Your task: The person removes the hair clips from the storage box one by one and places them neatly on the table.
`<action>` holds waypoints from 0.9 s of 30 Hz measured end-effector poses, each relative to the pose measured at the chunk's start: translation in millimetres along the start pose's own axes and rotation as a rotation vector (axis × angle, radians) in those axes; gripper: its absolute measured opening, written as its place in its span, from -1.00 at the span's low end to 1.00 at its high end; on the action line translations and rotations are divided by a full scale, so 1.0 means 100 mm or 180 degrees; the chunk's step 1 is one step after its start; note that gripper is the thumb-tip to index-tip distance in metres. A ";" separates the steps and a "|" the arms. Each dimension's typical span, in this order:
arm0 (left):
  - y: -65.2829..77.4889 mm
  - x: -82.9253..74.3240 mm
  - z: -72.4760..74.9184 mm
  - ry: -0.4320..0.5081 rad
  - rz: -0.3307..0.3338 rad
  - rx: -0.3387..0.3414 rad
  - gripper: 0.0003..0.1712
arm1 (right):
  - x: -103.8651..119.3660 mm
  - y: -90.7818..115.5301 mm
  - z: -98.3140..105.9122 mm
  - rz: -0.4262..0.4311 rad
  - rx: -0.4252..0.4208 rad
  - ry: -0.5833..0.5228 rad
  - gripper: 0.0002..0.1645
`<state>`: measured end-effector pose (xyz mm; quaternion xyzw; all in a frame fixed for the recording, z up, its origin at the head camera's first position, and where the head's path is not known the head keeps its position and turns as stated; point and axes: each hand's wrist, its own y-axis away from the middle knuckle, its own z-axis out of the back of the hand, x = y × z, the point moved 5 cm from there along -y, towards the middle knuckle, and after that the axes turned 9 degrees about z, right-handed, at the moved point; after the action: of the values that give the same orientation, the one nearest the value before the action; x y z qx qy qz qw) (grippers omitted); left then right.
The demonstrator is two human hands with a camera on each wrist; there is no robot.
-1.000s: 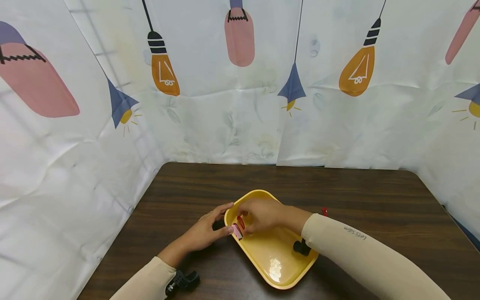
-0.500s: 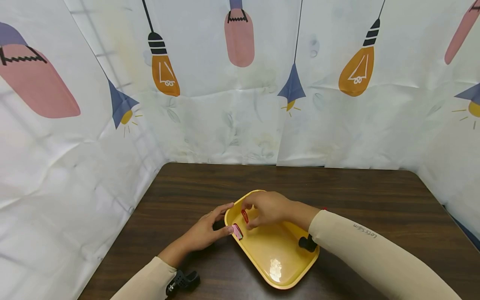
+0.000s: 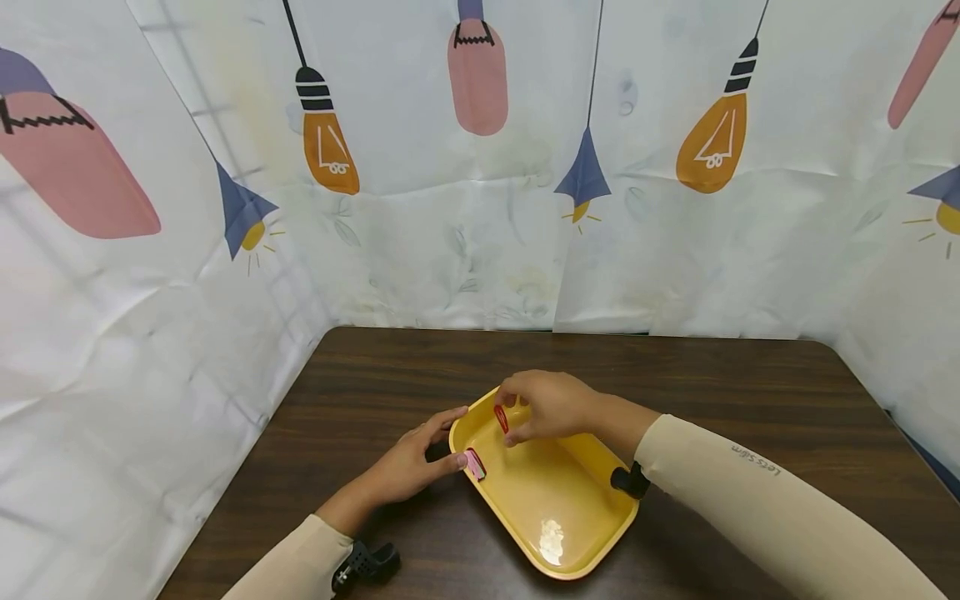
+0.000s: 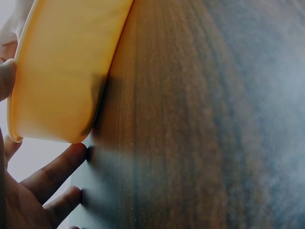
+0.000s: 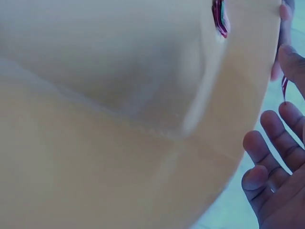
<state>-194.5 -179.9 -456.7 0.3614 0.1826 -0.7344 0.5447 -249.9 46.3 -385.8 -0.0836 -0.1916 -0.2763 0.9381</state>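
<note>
My right hand [image 3: 551, 404] pinches a red hair clip [image 3: 502, 419] between thumb and fingertips, over the far end of the yellow tray [image 3: 551, 508]. Edge-on in the right wrist view, the clip [image 5: 284, 88] is a thin red and white sliver. My left hand [image 3: 408, 457] rests at the tray's left corner, thumb on the rim and the other fingers stretched along the outside. Inside the tray, against the left wall by that thumb, lies a small pink and red bundle [image 3: 475, 464]. In the left wrist view a fingertip meets the tray's lower corner [image 4: 78, 133].
The tray stands on a dark brown wooden table [image 3: 390, 367]. Behind the table hangs a white sheet [image 3: 450, 250] printed with lamps and bulbs. Black camera straps sit at both wrists, the right one [image 3: 630, 482] over the tray's right rim.
My right hand has lifted away from the pink bundle and moved back and to the right, carrying the red hair clip. My left hand and the tray have stayed in place.
</note>
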 end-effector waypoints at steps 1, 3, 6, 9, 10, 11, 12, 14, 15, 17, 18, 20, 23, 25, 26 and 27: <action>0.00 0.00 0.00 0.0006 0.0000 0.0003 -0.17 | -0.01 0.01 0.01 -0.0007 -0.0007 -0.0011 -0.40; 0.00 -0.01 0.00 0.0015 -0.0010 0.0002 -0.17 | -0.01 0.03 0.04 -0.0031 -0.0024 -0.0024 -0.40; 0.00 -0.01 0.00 0.0019 -0.0013 -0.0001 -0.17 | -0.01 0.07 0.09 -0.0068 -0.0056 -0.0041 -0.38; 0.00 -0.01 0.00 -0.0008 -0.0005 -0.0016 -0.18 | -0.02 0.10 0.14 -0.0092 -0.0087 -0.0044 -0.36; 0.00 -0.01 0.00 -0.0015 -0.0007 -0.0022 -0.18 | -0.02 0.10 0.16 -0.0096 -0.0094 -0.0033 -0.36; 0.00 -0.01 0.00 -0.0022 -0.0021 -0.0029 -0.18 | -0.03 0.11 0.17 -0.0098 -0.0104 -0.0022 -0.37; 0.00 -0.01 0.00 -0.0029 -0.0033 -0.0033 -0.18 | -0.03 0.12 0.18 -0.0096 -0.0111 -0.0015 -0.37; 0.00 -0.01 0.00 -0.0030 -0.0070 -0.0042 -0.19 | -0.05 0.14 0.20 -0.0098 -0.0129 -0.0008 -0.38; 0.00 -0.01 0.00 -0.0026 -0.0087 -0.0042 -0.19 | -0.06 0.16 0.21 -0.0102 -0.0140 -0.0004 -0.38; -0.01 -0.01 0.00 -0.0023 -0.0115 -0.0043 -0.19 | -0.09 0.18 0.23 -0.0115 -0.0164 0.0000 -0.39; -0.01 -0.01 0.00 -0.0015 -0.0123 -0.0038 -0.19 | -0.10 0.20 0.23 -0.0129 -0.0176 0.0006 -0.39; -0.01 -0.01 0.00 -0.0005 -0.0134 -0.0031 -0.19 | -0.13 0.23 0.24 -0.0138 -0.0200 0.0028 -0.39; -0.01 -0.01 0.00 -0.0008 -0.0145 -0.0021 -0.18 | -0.15 0.28 0.25 -0.0153 -0.0211 0.0043 -0.38; -0.01 -0.01 0.00 -0.0002 -0.0145 -0.0015 -0.17 | -0.17 0.31 0.25 -0.0143 -0.0218 0.0031 -0.36; -0.01 -0.01 0.00 0.0007 -0.0150 -0.0011 -0.17 | -0.17 0.33 0.26 -0.0151 -0.0223 0.0009 -0.35; -0.01 -0.01 0.00 0.0014 -0.0156 -0.0011 -0.17 | -0.17 0.34 0.27 -0.0167 -0.0229 -0.0016 -0.34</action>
<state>-195.4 -178.8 -456.7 0.3575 0.1940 -0.7464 0.5268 -252.9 90.3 -370.4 -0.1129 -0.1859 -0.3074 0.9264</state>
